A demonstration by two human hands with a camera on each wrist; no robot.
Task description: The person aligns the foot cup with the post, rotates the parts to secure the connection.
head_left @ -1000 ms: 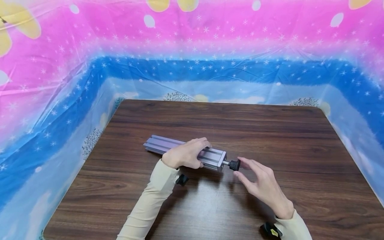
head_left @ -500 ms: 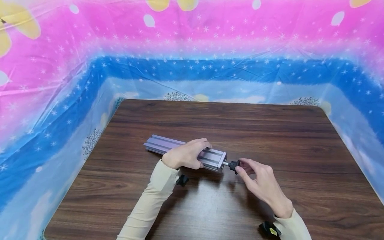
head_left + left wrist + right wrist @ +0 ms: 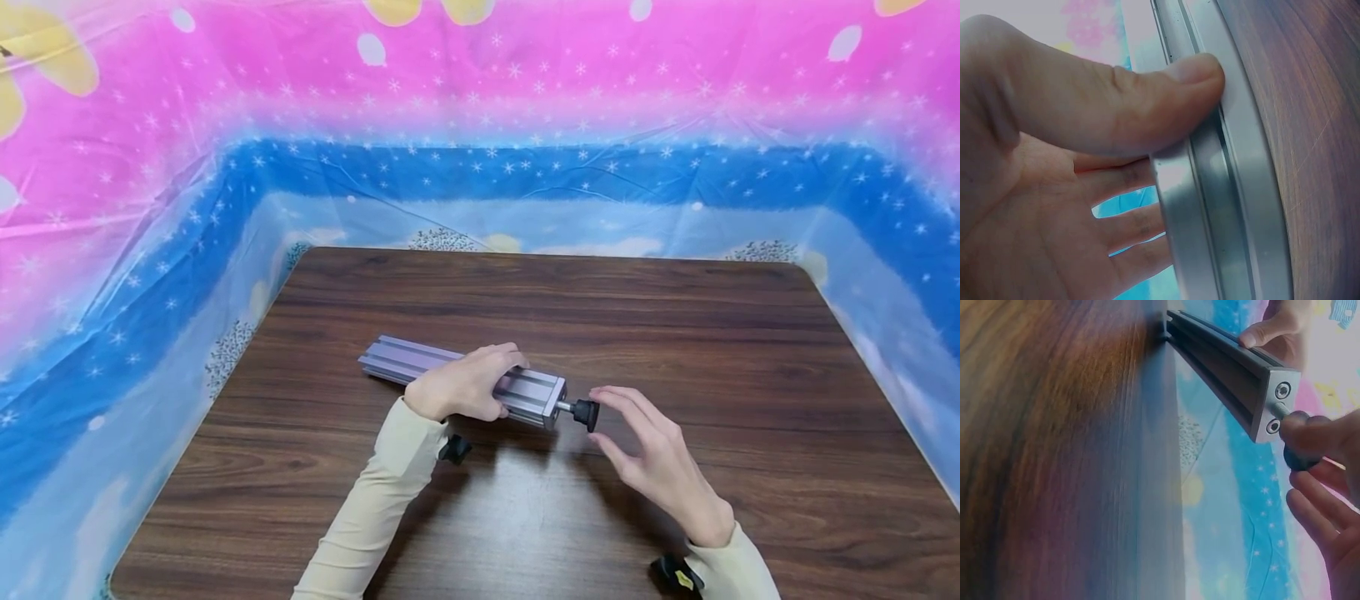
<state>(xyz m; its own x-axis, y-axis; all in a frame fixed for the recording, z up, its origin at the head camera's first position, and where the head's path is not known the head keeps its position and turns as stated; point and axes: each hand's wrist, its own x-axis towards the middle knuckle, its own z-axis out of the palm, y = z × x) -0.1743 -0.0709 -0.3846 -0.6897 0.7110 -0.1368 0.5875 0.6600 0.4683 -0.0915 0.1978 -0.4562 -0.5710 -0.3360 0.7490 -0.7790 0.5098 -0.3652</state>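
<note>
A silver slotted aluminium profile (image 3: 536, 396) lies across the middle of the table. My left hand (image 3: 468, 387) grips it from above; in the left wrist view the thumb (image 3: 1147, 112) presses on its slotted side. From the profile's right end a metal stem (image 3: 564, 406) sticks out, bearing a black levelling foot (image 3: 586, 414). The fingers and thumb of my right hand (image 3: 667, 454) are at opposite edges of this foot. In the right wrist view the end plate (image 3: 1266, 415) shows two socket screws (image 3: 1282, 390) beside the stem, and the thumb partly hides the foot.
The dark wood-grain table (image 3: 637, 325) has rounded far corners. A pink and blue patterned cloth (image 3: 495, 175) hangs round its back and sides. Black wrist straps (image 3: 453, 450) are worn at both cuffs.
The right hand's fingers have closed inward on the foot, then spread to its edges again, the foot turning slightly. The left hand and the profile have stayed in place.
</note>
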